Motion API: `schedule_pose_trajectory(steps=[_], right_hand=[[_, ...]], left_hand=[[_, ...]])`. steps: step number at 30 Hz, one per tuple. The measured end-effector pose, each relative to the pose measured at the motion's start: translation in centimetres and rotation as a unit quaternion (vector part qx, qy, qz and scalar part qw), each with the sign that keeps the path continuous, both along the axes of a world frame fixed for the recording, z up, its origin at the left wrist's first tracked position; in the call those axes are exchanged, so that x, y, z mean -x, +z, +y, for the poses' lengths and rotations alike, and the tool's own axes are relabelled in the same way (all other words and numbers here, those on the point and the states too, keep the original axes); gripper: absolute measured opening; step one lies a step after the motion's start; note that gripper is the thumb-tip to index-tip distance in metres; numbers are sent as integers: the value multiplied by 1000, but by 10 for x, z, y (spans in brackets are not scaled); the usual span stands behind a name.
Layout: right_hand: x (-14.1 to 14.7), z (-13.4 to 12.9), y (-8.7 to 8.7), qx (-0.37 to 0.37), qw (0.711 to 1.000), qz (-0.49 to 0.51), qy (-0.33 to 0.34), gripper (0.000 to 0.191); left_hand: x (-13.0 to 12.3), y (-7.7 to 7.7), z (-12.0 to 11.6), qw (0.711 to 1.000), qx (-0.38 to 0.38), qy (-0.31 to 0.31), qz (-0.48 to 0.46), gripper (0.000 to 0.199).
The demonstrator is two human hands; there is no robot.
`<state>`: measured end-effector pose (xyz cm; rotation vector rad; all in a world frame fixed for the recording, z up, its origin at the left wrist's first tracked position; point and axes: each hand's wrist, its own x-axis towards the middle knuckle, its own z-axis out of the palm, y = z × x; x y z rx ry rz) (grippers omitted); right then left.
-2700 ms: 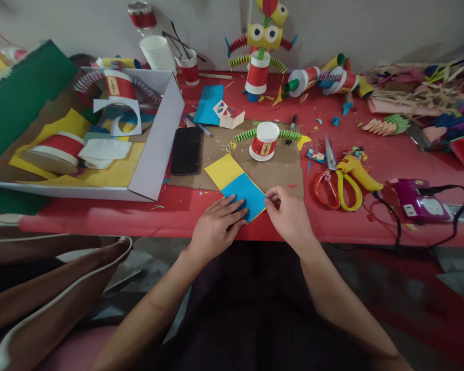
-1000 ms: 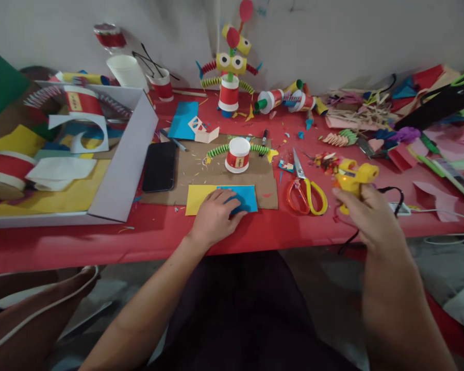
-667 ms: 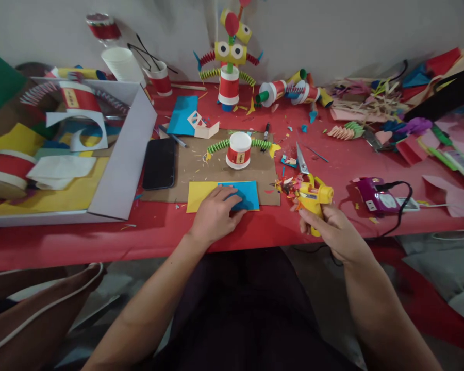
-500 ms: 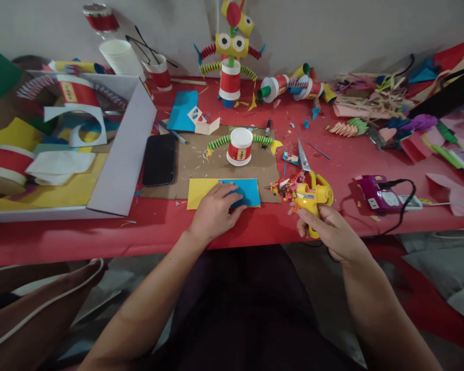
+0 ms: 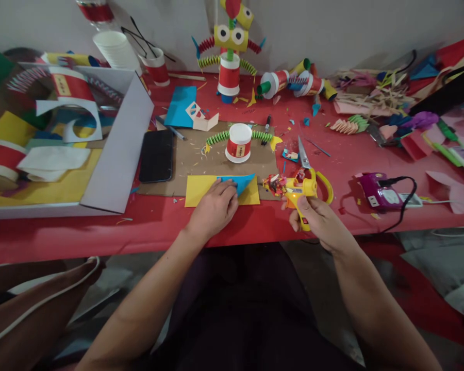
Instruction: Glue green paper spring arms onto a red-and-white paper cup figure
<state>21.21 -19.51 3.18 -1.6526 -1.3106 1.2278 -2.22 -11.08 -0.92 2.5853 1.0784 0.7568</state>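
Note:
My left hand [image 5: 213,207] has its fingers closed on a piece of blue paper [image 5: 244,182], whose right side is folded up off the yellow paper strip [image 5: 197,191] beneath. My right hand [image 5: 321,219] grips a yellow hot glue gun [image 5: 302,195], its nozzle aimed left at the strip's right end. Bits of coloured scrap cling around the gun's front. Behind the strip, a red and white paper cup [image 5: 238,146] with green folded-paper arms stands upside down on a cardboard sheet [image 5: 193,159]. Scissors [image 5: 303,154] lie just behind the glue gun.
At left stands a white box [image 5: 118,139] of craft parts, with a phone [image 5: 156,156] beside it. Finished paper-cup figures [image 5: 229,74] are at the back. A purple power adapter [image 5: 379,193] with cords and heaps of paper scraps [image 5: 365,95] lie right. Another person's leg shows lower left.
The blue paper's right side, flat before, is now lifted and bent over by my left hand. My right hand has brought the glue gun a little left, closer to the paper.

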Motion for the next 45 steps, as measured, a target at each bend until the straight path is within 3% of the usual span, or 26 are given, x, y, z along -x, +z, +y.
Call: schedule_pose_trajectory(steps=[8, 20, 33, 45], right_hand=[[3, 23, -4, -19, 997, -76, 26, 45], [0, 32, -6, -9, 990, -123, 61, 45], [3, 8, 9, 22, 985, -152, 74, 49], [4, -16, 13, 49, 981, -161, 98, 44]], left_hand=[[2, 5, 1, 999, 46, 25, -9, 15], [2, 7, 1, 997, 63, 28, -28, 15], [3, 4, 1, 998, 53, 22, -22, 16], [2, 3, 2, 998, 45, 19, -28, 16]])
